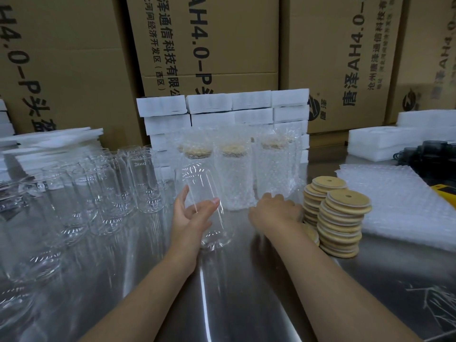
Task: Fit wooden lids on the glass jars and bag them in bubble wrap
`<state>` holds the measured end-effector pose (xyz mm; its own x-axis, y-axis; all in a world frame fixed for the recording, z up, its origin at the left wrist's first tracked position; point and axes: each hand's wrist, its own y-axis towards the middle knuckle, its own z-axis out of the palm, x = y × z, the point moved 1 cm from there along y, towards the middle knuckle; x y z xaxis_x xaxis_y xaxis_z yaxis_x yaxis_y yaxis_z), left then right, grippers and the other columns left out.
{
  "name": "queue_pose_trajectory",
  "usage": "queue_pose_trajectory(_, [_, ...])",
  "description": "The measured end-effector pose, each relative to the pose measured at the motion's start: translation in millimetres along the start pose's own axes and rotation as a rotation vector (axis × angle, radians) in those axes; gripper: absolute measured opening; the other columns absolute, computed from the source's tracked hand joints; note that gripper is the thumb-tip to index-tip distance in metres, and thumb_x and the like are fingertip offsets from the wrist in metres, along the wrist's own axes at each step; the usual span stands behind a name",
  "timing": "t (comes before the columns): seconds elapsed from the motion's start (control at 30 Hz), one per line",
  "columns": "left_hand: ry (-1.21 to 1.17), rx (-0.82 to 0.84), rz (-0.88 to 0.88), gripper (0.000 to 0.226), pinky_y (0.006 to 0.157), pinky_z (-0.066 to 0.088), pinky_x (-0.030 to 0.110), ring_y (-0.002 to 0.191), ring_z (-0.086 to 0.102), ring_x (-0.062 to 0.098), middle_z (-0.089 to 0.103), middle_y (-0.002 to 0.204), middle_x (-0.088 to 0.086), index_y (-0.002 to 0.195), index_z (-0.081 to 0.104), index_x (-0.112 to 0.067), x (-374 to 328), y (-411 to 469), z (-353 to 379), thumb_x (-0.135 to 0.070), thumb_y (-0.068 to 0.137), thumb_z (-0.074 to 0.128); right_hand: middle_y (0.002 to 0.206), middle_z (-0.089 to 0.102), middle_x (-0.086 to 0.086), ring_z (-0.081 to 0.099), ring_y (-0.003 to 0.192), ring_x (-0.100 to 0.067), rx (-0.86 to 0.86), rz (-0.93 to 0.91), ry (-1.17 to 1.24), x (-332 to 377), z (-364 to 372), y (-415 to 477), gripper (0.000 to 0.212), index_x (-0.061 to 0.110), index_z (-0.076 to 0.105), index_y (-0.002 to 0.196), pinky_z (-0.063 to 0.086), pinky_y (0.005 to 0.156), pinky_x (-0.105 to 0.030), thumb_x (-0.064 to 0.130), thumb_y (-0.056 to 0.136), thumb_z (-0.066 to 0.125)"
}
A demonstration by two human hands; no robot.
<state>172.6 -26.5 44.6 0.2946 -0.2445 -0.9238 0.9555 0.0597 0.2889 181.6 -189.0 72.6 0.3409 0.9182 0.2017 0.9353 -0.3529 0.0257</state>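
My left hand (191, 214) grips a clear glass jar (209, 193) with a wooden lid on top, held upright just above the steel table. My right hand (276, 211) reaches to the foot of the wooden lid stacks (338, 218), fingers curled down at the lids; whether it holds one is hidden. Behind stand bubble-wrapped lidded jars (237, 174). Several bare jars (103, 183) crowd the left side. A pile of bubble wrap bags (394, 198) lies at the right.
The steel table (222, 292) runs toward me. White foam blocks (222, 112) are stacked behind the jars, foam sheets (49, 139) lie at far left, foam trays (394, 139) at far right. Cardboard boxes (209, 45) wall off the back. Dark cups (429, 151) sit at the right.
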Motion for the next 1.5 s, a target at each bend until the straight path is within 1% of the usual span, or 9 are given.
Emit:
queue_pose_trajectory(0.17, [0.048, -0.067, 0.058, 0.081, 0.080, 0.049, 0.025, 0.095, 0.064, 0.004, 0.063, 0.114, 0.004, 0.143, 0.034, -0.036, 1, 4, -3, -0.026, 0.075, 0.077, 0.143, 0.038, -0.011, 0.035, 0.130, -0.036, 0.113, -0.001, -0.006, 4, 4, -1, 0.057, 0.018, 0.033, 0.142, 0.030, 0.106, -0.052, 0.033, 0.088, 0.041])
queue_pose_trajectory(0.37, [0.078, -0.070, 0.075, 0.089, 0.085, 0.049, 0.026, 0.096, 0.065, 0.001, 0.064, 0.115, 0.001, 0.137, 0.035, -0.043, 1, 4, -4, -0.044, 0.059, 0.078, 0.142, 0.037, -0.009, 0.035, 0.131, -0.030, 0.050, -0.325, 0.133, 18, 8, -11, 0.055, 0.018, 0.033, 0.142, 0.032, 0.103, -0.042, 0.026, 0.090, 0.046])
queue_pose_trajectory(0.47, [0.088, -0.087, 0.076, 0.089, 0.083, 0.048, 0.026, 0.096, 0.064, -0.001, 0.065, 0.116, 0.000, 0.135, 0.034, -0.045, 2, 5, -5, -0.047, 0.057, 0.078, 0.142, 0.037, -0.011, 0.034, 0.129, -0.032, -0.070, -0.247, 0.056, 16, 4, -9, 0.054, 0.015, 0.033, 0.141, 0.027, 0.107, -0.045, 0.025, 0.090, 0.044])
queue_pose_trajectory(0.63, [0.116, -0.128, 0.133, 0.097, 0.067, 0.043, 0.011, 0.102, 0.061, 0.000, 0.060, 0.114, -0.006, 0.142, 0.032, -0.039, 4, 7, -7, -0.044, 0.059, 0.081, 0.137, 0.045, -0.010, 0.041, 0.126, -0.031, 0.070, -0.138, -0.052, 9, 11, -6, 0.050, 0.014, 0.040, 0.136, 0.027, 0.109, -0.048, 0.033, 0.090, 0.046])
queue_pose_trajectory(0.77, [0.124, -0.135, 0.150, 0.088, 0.070, 0.042, 0.012, 0.110, 0.058, 0.005, 0.058, 0.117, -0.006, 0.144, 0.030, -0.036, 7, 10, -9, -0.027, 0.073, 0.082, 0.137, 0.044, -0.010, 0.041, 0.125, -0.031, 0.020, -0.165, -0.034, 11, 16, -3, 0.052, 0.015, 0.040, 0.134, 0.029, 0.105, -0.042, 0.037, 0.089, 0.050])
queue_pose_trajectory(0.9, [0.150, -0.115, 0.172, 0.098, 0.078, 0.043, 0.016, 0.110, 0.055, 0.002, 0.056, 0.120, -0.007, 0.143, 0.031, -0.037, 5, 8, -9, -0.041, 0.060, 0.082, 0.136, 0.044, -0.011, 0.039, 0.125, -0.030, -0.084, -0.189, 0.015, 16, 15, -4, 0.064, 0.016, 0.038, 0.135, 0.030, 0.100, -0.040, 0.051, 0.084, 0.055])
queue_pose_trajectory(1.07, [0.260, -0.132, 0.232, 0.097, 0.091, 0.040, 0.023, 0.112, 0.053, 0.003, 0.053, 0.118, -0.010, 0.140, 0.033, -0.035, 7, 7, -9, -0.038, 0.061, 0.088, 0.125, 0.034, -0.005, 0.036, 0.121, -0.027, -0.511, -0.251, 0.604, 20, -6, -12, 0.067, 0.018, 0.037, 0.138, 0.037, 0.094, -0.033, 0.045, 0.081, 0.060])
queue_pose_trajectory(1.23, [0.374, -0.100, 0.294, 0.096, 0.085, 0.034, 0.009, 0.113, 0.050, -0.003, 0.051, 0.123, -0.010, 0.142, 0.033, -0.034, 7, 5, -8, -0.034, 0.063, 0.088, 0.113, 0.029, 0.007, 0.046, 0.099, 0.009, -0.668, -0.443, 1.335, 27, -22, -32, 0.051, 0.029, 0.044, 0.119, 0.040, 0.081, -0.002, 0.020, 0.078, 0.072])
queue_pose_trajectory(1.5, [0.473, 0.012, 0.328, 0.098, 0.083, 0.031, -0.006, 0.122, 0.047, -0.002, 0.050, 0.131, -0.009, 0.141, 0.031, -0.040, 6, 0, -4, -0.034, 0.062, 0.089, 0.107, 0.061, -0.004, 0.063, 0.097, -0.007, -0.520, -0.618, 1.625, 35, -29, -51, 0.030, 0.024, 0.052, 0.103, 0.051, 0.090, -0.028, 0.015, 0.080, 0.069])
